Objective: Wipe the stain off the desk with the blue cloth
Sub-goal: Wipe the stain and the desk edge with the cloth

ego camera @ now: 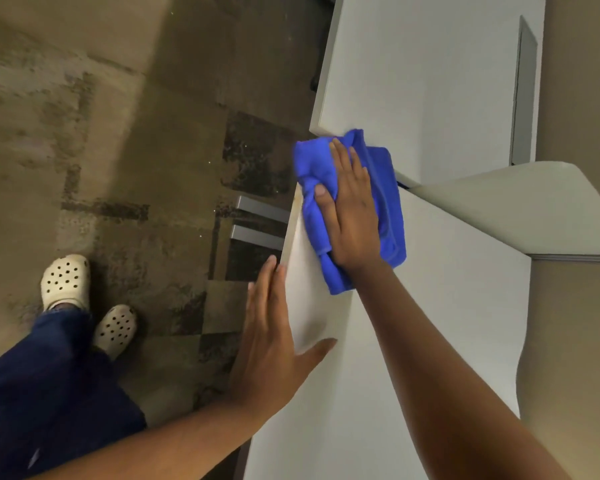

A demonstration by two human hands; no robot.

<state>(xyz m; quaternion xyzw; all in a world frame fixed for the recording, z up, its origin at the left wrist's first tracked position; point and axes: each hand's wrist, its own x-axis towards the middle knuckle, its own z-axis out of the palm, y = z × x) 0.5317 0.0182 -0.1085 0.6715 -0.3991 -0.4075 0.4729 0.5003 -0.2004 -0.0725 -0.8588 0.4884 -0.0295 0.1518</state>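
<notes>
r hand (352,209) flat on bunched blue cloth (388,202), smooth desk (447,306)

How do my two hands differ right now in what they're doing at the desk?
The right hand lies flat on the blue cloth, pressing it onto the desk top, thumb tucked into a fold; the left hand touches no cloth. The right hand is farther along the desk; the left hand rests at the desk's near edge, fingers over the side and thumb on top. Both are open-palmed with bare forearms.
</notes>
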